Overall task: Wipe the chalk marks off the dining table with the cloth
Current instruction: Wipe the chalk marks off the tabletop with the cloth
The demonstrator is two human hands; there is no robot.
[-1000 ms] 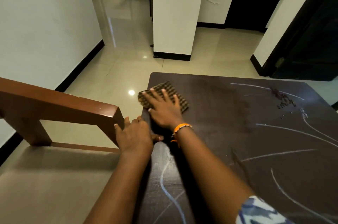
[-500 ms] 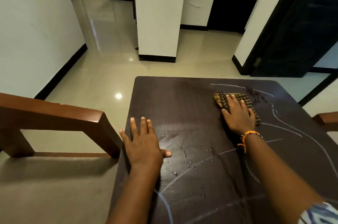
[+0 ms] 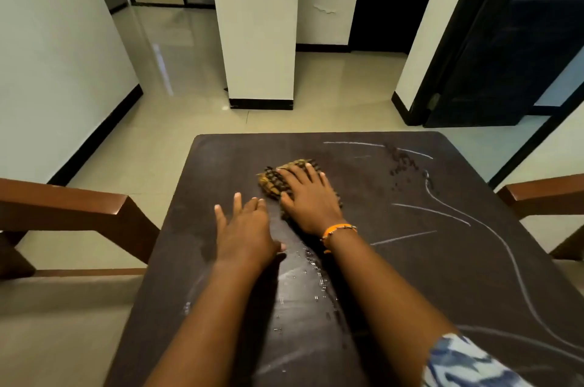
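Your right hand [image 3: 308,197] is flat, palm pressing the checked cloth [image 3: 275,179] down mid-table [image 3: 196,228], toward the far edge; pressing, not gripping, so it scrubs. Left hand [image 3: 245,228] is empty, fingers spread flat beside it, likely as a brace. Chalk marks [image 3: 442,213] remain along the right side and near edge.

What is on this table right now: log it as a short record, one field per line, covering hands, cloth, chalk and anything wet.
table: dark dining table
cloth: checked cloth, bunched, flat on the table near its middle
right hand: right hand pressed palm down on the cloth, fingers spread
left hand: left hand flat on the bare tabletop, beside the cloth
chalk marks: white lines remain on the right side
left side: mostly wiped, faint smears
water: droplets between the forearms
wristband: orange band on right wrist
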